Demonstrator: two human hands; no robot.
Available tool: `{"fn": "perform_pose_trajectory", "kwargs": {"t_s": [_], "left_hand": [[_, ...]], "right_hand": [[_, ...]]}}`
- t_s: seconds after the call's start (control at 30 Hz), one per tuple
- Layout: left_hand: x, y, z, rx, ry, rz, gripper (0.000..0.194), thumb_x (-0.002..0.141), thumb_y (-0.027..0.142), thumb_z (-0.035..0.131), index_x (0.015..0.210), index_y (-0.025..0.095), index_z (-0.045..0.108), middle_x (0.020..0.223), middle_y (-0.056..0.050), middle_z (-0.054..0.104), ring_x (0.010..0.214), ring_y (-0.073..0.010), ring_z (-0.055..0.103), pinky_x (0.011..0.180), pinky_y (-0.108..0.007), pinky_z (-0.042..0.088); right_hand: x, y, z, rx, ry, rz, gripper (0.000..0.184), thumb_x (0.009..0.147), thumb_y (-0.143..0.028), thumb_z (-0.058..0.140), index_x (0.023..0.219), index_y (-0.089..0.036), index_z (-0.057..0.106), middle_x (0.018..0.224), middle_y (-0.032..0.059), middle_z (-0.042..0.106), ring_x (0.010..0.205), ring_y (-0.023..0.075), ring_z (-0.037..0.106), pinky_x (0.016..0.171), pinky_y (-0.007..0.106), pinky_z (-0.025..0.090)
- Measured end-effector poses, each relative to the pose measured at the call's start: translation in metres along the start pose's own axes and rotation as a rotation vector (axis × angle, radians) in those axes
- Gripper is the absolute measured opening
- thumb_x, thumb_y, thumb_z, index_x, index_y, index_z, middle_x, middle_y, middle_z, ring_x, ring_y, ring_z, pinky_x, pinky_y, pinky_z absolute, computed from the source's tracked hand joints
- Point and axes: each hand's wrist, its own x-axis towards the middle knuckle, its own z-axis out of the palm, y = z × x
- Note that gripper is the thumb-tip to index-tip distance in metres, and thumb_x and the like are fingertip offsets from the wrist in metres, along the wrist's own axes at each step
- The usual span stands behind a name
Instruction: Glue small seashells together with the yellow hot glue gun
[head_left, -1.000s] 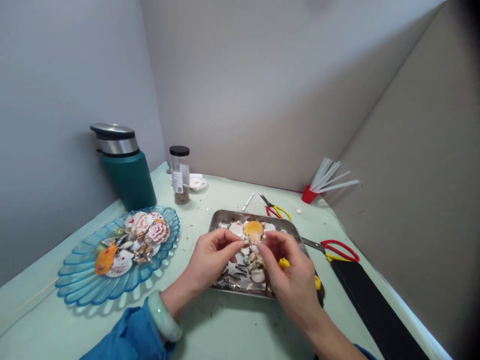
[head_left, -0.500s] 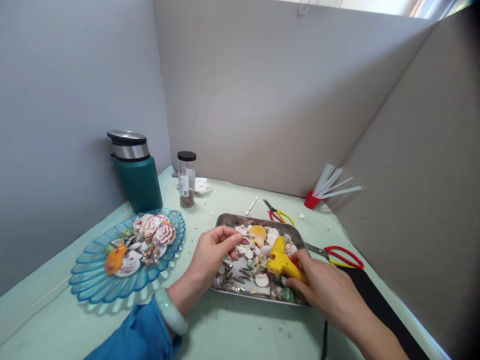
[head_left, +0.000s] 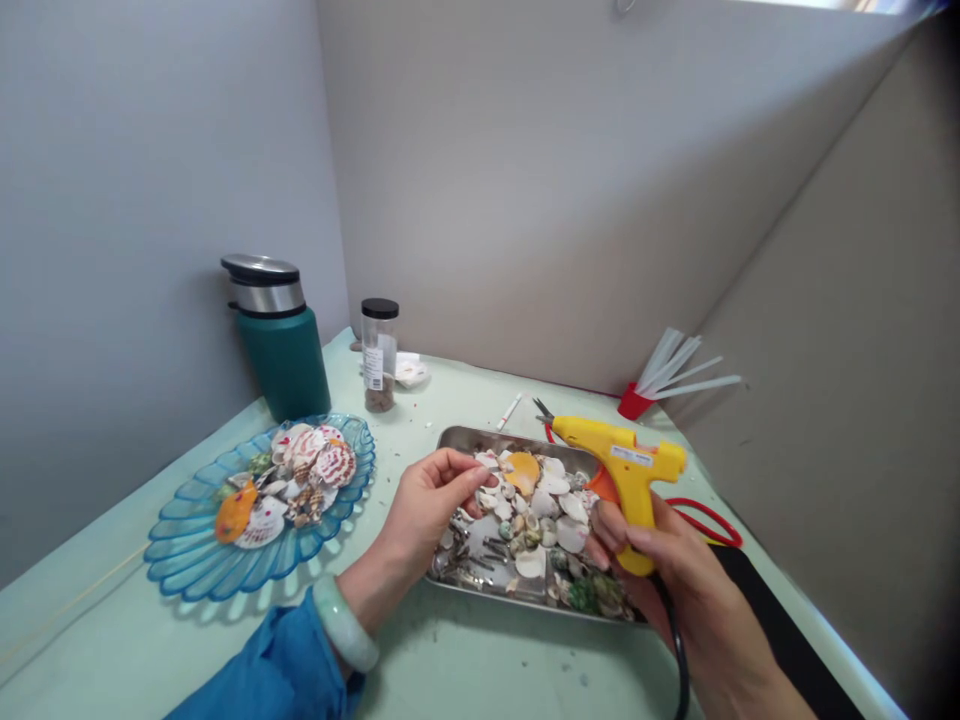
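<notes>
My right hand (head_left: 667, 560) grips a yellow hot glue gun (head_left: 622, 460) by its handle, nozzle pointing left over the metal tray (head_left: 450, 437). A black cord hangs from the handle's base. Over the tray's left side, my left hand (head_left: 439, 495) is closed in a pinch; what is between the fingertips is too small to make out. Inside the tray lie white seashells (head_left: 571, 533), an orange shell (head_left: 523, 471), green shells (head_left: 589, 595) and dark slender pieces at the lower left.
On the left is a blue scalloped plate (head_left: 169, 545) of shells, with a green flask (head_left: 285, 365) and a black-lidded jar (head_left: 379, 355) behind. A red cup (head_left: 636, 402) holds glue sticks. Red-handled scissors (head_left: 709, 520) and a black flat object (head_left: 780, 620) lie at right.
My right hand left its pinch near the left hand, took hold of the glue gun lying in the tray and raised it upright. My left hand stays pinched over the tray.
</notes>
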Motion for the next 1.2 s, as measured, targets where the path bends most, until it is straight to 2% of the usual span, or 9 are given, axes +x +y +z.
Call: {"fn": "perform_pose_trajectory", "kwargs": {"t_s": [0.1,0.23,0.37,0.47,0.57,0.77,1.07,1.2], "left_hand": [[0.0,-0.001,0.001,-0.011,0.018,0.015,0.021,0.069,0.03,0.075,0.073,0.013,0.064,0.071,-0.003,0.071,0.047,-0.0061,0.052,0.051,-0.019,0.042],[0.0,-0.002,0.001,-0.01,0.042,0.034,0.018,0.069,0.028,0.076,0.073,0.013,0.065,0.064,0.002,0.065,0.047,-0.006,0.052,0.051,-0.019,0.043],[-0.001,0.0,0.002,-0.007,0.054,0.035,0.018,0.068,0.028,0.076,0.072,0.014,0.065,0.059,0.003,0.062,0.047,-0.007,0.053,0.05,-0.018,0.042],[-0.002,0.003,0.003,-0.012,0.053,0.026,0.018,0.066,0.027,0.077,0.071,0.014,0.065,0.055,0.004,0.061,0.047,-0.0074,0.053,0.05,-0.018,0.042],[-0.002,0.004,0.003,-0.005,0.052,0.03,0.017,0.066,0.027,0.077,0.071,0.014,0.066,0.055,0.004,0.06,0.047,-0.0069,0.053,0.049,-0.017,0.041],[0.0,0.001,0.001,-0.008,0.046,0.032,0.017,0.067,0.027,0.077,0.071,0.014,0.067,0.055,0.004,0.06,0.047,-0.0064,0.053,0.05,-0.017,0.041],[-0.001,-0.001,0.0,-0.023,0.019,0.032,0.018,0.068,0.027,0.076,0.073,0.014,0.066,0.056,0.004,0.06,0.047,-0.0063,0.053,0.05,-0.017,0.041],[0.0,-0.003,-0.001,-0.021,0.012,0.035,0.016,0.069,0.026,0.076,0.073,0.014,0.065,0.057,0.005,0.06,0.048,-0.0055,0.052,0.051,-0.017,0.042]], "right_hand": [[-0.006,0.014,0.002,-0.181,0.021,-0.013,0.026,0.081,-0.04,0.061,0.068,-0.017,0.059,0.061,0.0036,0.06,0.053,0.0176,0.058,0.048,0.028,0.051],[-0.011,0.023,0.009,-0.404,0.085,-0.177,0.022,0.076,-0.034,0.07,0.091,-0.019,0.068,0.082,0.0058,0.072,0.071,0.0218,0.068,0.06,0.027,0.056],[-0.013,0.021,0.015,-0.633,0.007,-0.402,0.014,0.078,-0.028,0.066,0.09,-0.02,0.067,0.072,0.0021,0.069,0.055,0.0175,0.063,0.048,0.024,0.051],[-0.014,0.021,0.015,-0.756,-0.035,-0.514,0.019,0.08,-0.025,0.064,0.099,-0.022,0.065,0.075,0.0023,0.069,0.059,0.0181,0.065,0.051,0.024,0.051],[-0.013,0.025,0.012,-0.797,-0.057,-0.567,0.021,0.082,-0.024,0.062,0.103,-0.023,0.063,0.076,0.0028,0.07,0.061,0.0191,0.066,0.055,0.026,0.052],[-0.009,0.03,0.012,-0.809,-0.098,-0.662,0.029,0.081,-0.016,0.061,0.109,-0.025,0.057,0.093,0.0049,0.071,0.074,0.0201,0.068,0.064,0.028,0.054],[-0.008,0.031,0.012,-0.819,-0.074,-0.692,0.03,0.08,-0.014,0.06,0.108,-0.024,0.057,0.092,0.0038,0.072,0.073,0.0197,0.068,0.065,0.028,0.053],[-0.008,0.029,0.013,-0.826,-0.11,-0.697,0.027,0.081,-0.013,0.057,0.106,-0.023,0.057,0.092,0.0055,0.071,0.074,0.0207,0.068,0.064,0.03,0.053]]}}
